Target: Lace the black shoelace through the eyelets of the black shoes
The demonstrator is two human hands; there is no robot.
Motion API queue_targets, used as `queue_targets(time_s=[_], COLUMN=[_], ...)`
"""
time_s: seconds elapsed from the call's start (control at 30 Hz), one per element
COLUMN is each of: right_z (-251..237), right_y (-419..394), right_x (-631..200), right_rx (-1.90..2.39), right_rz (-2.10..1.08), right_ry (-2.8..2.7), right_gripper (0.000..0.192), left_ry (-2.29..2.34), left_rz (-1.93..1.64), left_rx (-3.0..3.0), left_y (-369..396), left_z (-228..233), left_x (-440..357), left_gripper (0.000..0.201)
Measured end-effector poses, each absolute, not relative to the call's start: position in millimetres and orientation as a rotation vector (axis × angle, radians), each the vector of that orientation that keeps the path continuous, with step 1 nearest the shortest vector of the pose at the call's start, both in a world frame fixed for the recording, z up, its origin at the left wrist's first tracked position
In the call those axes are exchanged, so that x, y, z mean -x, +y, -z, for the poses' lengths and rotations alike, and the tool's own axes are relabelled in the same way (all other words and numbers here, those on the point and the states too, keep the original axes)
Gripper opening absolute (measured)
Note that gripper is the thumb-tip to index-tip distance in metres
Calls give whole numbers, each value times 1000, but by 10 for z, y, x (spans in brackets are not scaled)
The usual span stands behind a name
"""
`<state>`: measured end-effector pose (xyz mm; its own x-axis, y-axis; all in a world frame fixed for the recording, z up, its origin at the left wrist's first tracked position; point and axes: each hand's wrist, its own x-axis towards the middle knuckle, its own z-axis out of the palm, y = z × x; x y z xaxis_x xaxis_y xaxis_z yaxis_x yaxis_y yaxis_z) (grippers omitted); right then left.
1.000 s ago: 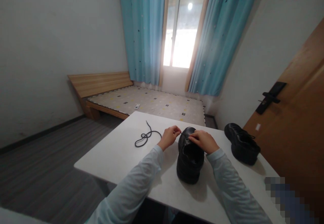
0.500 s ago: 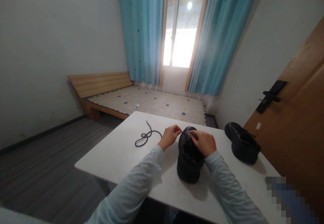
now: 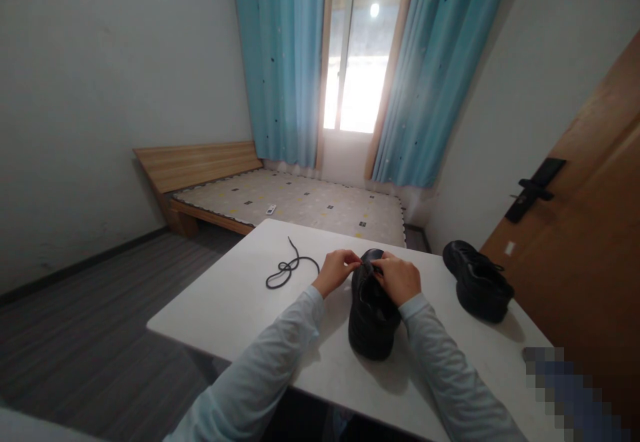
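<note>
A black shoe (image 3: 371, 329) rests on the white table, its toe pointing away from me and its heel towards me. At the left of its lacing area, my left hand (image 3: 339, 271) is closed in a pinch on a dark shoelace end. My right hand (image 3: 400, 278) reaches over the shoe's right side, thumb and fingers pinched at the front of the opening; what lies between them is too small to make out. A loose dark shoelace (image 3: 287, 269) lies looped on the table left of my left hand.
A second black shoe (image 3: 480, 283), with laces in it, stands at the table's right edge. Beyond the white table (image 3: 225, 309) is a bed (image 3: 300, 199) with a small white object (image 3: 271, 209) on it. A wooden door (image 3: 580, 242) is on the right; a pixelated patch covers the lower right.
My right hand has shifted slightly left and closer to my left hand over the shoe's lacing area. My left hand has barely moved; the loose shoelace and the second shoe stay put.
</note>
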<state>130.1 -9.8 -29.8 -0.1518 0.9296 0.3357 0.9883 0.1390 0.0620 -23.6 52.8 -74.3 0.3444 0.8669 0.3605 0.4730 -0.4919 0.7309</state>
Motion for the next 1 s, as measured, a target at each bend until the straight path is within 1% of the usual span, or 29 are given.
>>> queue_targets(time_s=[0.17,0.33,0.63,0.77,0.93,1.0], right_z=[282,270,255,261,263,267], right_y=[-102,-106,-105,-100,-97,-97], right_x=[-1274,-1246,-1203,-1196,-1196,-1194], right_rx=[1896,1946,2041,2060,2025,2025], right_rz=[408,415,405,399,421,434], right_ry=[-2189,-2143,-2122,-2128,-2121,-2108], right_gripper=[23,26,31,33,31,30], left_ry=[1241,1193,1155,1167,1218,1215], left_rz=[-1083,-1113,-1185,-1256,-1296,-1291], left_rx=[-2010,-2020,-2040,-1998,-1915,-1915], left_y=[489,495,488,447,428,431], left_z=[768,789,825,819,789,789], left_x=[197,175,130,87,75,70], left_gripper=[13,10,10,6,11,10])
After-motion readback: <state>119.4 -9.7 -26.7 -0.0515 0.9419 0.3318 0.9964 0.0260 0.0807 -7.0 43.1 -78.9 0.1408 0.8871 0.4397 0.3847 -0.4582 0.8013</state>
